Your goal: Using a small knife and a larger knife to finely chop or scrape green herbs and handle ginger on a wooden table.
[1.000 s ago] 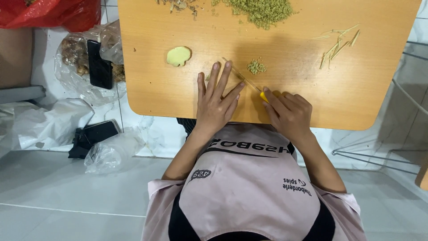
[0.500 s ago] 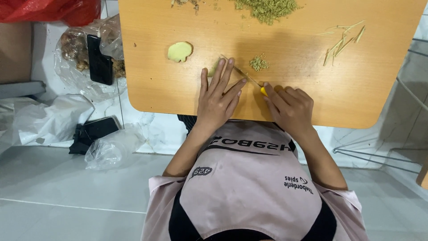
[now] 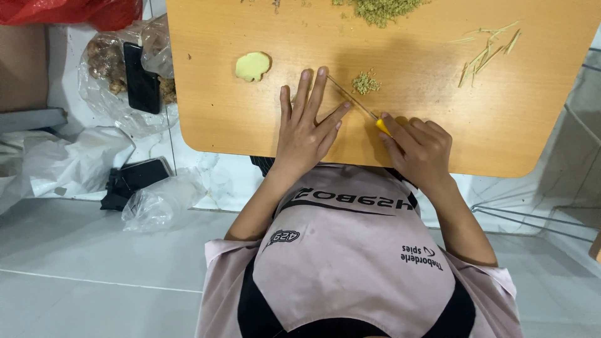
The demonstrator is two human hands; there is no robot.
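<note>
A: Where's the knife (image 3: 354, 98)?
B: Right hand (image 3: 418, 149) grips its yellow handle; blade points to ten o'clock.
A: Left hand (image 3: 307, 128)?
B: Flat, fingers spread, holding nothing (possibly pressing slices). Thin, light blade; hold the handle.

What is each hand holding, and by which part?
Right hand grips a knife by its yellow handle, blade flat on the wooden board. Left hand holds nothing; it lies flat on the board.

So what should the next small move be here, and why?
Probably bring the knife across onto the small minced pile: the right hand grips its yellow handle, the blade lies just beside that pile, and the left hand rests flat near the tip.
</note>
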